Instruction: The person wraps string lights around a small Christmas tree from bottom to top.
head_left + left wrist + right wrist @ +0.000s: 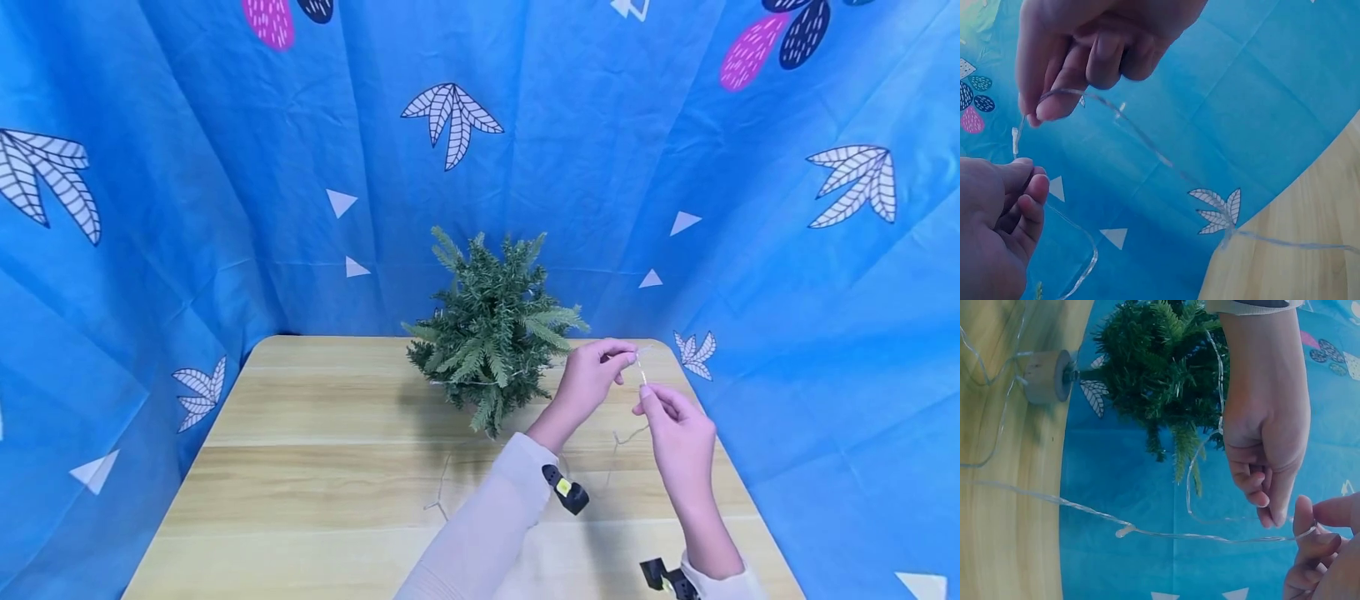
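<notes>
In the head view my left hand [596,375] and right hand [681,433] are raised right of a small artificial Christmas tree [491,333]. A thin clear string of lights [642,369] stretches between their fingertips. In the left wrist view, the left hand [1004,212] pinches the wire below a small bulb [1015,140], and the right hand [1110,50] pinches it above. From the right hand's fingers [1319,540] the strand runs past another bulb [1124,531] towards the table. Beyond the left hand, the strand leads to the green branches [1160,369].
The tree's round wooden base [1044,378] has wire loops around it. More wire [437,504] lies on the light wooden table [315,475]. A blue patterned curtain [585,167] surrounds the back and sides. Black wrist cameras [566,490] sit at both cuffs.
</notes>
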The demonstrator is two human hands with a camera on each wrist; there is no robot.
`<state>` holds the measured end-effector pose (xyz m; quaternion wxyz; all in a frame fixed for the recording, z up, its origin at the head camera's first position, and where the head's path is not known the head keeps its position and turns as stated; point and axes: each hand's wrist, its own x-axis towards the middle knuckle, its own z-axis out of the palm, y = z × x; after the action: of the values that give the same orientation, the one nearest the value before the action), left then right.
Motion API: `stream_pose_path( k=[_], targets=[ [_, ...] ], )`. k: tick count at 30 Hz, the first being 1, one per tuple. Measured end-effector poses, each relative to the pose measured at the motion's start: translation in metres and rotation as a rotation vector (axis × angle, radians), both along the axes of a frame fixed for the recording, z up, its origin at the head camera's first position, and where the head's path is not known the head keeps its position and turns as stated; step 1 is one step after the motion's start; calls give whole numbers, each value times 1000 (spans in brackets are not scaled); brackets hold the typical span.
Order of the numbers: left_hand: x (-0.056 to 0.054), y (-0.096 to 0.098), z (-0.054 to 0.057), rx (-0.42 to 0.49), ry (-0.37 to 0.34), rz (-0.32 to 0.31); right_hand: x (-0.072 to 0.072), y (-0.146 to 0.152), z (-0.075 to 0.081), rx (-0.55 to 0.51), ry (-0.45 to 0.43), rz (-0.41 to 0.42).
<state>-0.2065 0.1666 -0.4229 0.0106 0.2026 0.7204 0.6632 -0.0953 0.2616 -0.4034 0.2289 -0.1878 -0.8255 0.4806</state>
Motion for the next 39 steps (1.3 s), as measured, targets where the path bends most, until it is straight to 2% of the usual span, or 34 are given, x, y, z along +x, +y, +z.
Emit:
stream_pose_path(
  k=[5, 10, 12, 15, 23, 28, 35, 39],
  targets=[
    [3, -3, 2, -17, 20, -36, -5, 2, 2, -3, 45, -17],
    [10, -5, 5, -80, 105, -90, -14, 7, 6, -9, 68, -9],
    [11, -5, 5, -106, 149, -88, -15, 9, 6, -8, 61, -2],
    [10, -5, 5, -122, 174, -66, -14, 8, 7, -2, 38, 3],
    [3, -8, 0, -61, 120, -33, -2, 1, 3, 10, -13, 2],
    [3, -10, -1, -34, 110, -11, 2, 1, 2, 7, -14, -3],
    [11, -8, 0, -112, 185, -57, -5, 6, 6, 4, 25, -20],
    [12, -8, 2, -131, 185, -67, -10, 6, 8, 16, 27, -1]
  ],
)
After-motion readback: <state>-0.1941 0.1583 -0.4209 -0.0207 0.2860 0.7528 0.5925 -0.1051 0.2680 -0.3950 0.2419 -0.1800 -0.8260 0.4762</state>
